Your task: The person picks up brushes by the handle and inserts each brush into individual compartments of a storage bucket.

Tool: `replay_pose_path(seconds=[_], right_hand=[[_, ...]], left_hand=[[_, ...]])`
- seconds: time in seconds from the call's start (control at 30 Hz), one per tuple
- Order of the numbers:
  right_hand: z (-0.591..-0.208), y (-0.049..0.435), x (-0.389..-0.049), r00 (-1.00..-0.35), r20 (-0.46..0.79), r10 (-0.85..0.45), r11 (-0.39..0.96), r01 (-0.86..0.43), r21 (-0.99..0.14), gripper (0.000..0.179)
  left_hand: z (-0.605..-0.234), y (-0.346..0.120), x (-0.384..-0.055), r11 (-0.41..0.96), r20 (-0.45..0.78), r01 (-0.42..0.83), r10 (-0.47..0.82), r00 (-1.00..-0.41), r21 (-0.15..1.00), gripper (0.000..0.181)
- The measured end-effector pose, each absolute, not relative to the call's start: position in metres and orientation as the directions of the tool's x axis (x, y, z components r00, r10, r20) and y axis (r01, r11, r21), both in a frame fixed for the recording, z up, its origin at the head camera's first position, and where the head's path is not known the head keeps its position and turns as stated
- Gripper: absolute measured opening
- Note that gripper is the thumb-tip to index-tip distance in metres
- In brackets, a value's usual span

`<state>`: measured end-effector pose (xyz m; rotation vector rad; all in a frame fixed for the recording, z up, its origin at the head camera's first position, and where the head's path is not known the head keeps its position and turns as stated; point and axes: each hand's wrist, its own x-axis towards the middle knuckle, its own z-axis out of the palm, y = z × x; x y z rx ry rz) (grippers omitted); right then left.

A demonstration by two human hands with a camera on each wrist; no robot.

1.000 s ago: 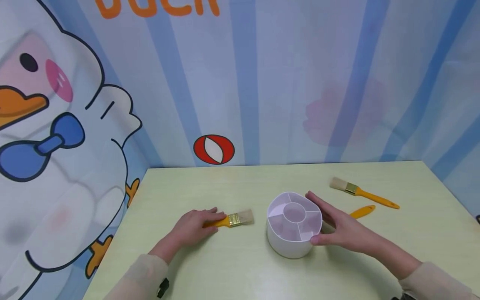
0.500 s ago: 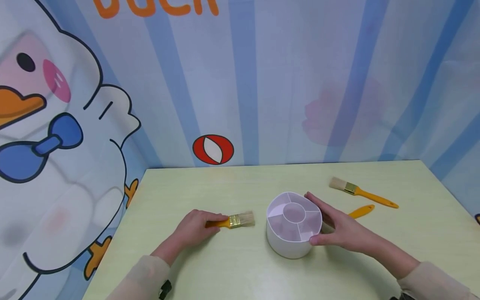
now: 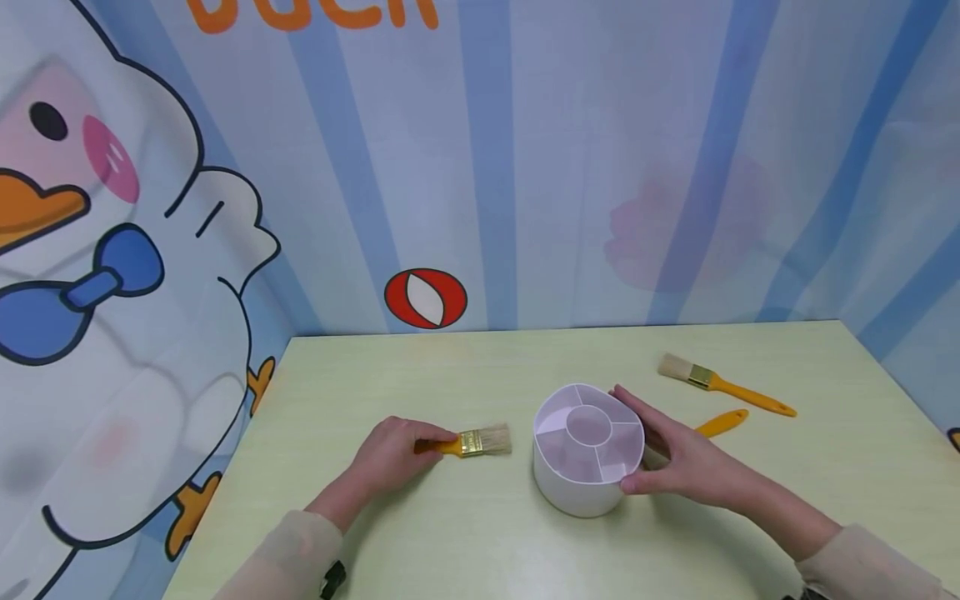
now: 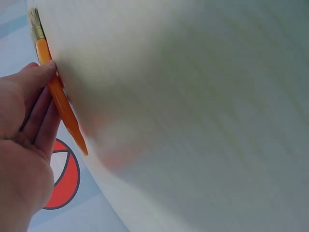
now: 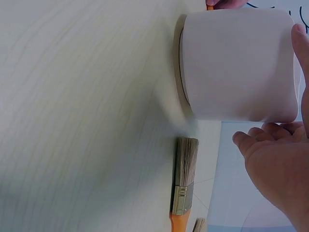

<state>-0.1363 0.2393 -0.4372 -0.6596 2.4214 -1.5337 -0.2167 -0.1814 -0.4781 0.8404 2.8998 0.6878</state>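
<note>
Left hand [image 3: 393, 457] pinches left brush [image 3: 471, 442] by handle, left of table [image 3: 420, 375] middle. Right hand [image 3: 686, 462] holds white divided container [image 3: 573, 498] near table middle, thumb at rim.
Middle brush [image 3: 722, 422]: bristle end hidden behind right hand in head view. Near table edge cut off.
Gap between left brush bristles and container. Far brush [image 3: 701, 378] toward far right corner.
Container: round centre well, walled compartments around it.
</note>
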Motion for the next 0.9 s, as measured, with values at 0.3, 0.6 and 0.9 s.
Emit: replay_pose_path(seconds=[0.3,0.6,0.9], right_hand=[[-0.437,0.239,-0.136,-0.882,0.063,-0.468,0.359,-0.254,-0.898,0.108],[-0.438,0.239,-0.136,-0.882,0.051,-0.468,0.365,-0.245,-0.898,0.109],[-0.438,0.238,-0.136,-0.886,0.058,-0.459,0.371,-0.251,-0.894,0.109]], left_hand=[[-0.476,-0.177,-0.216,0.743,0.112,0.507,0.514,-0.85,0.437,0.027],[-0.475,-0.176,-0.215,0.739,0.083,0.447,0.474,-0.877,0.504,0.028],[-0.465,-0.174,-0.215,0.682,0.085,0.37,0.413,-0.907,0.63,0.031]])
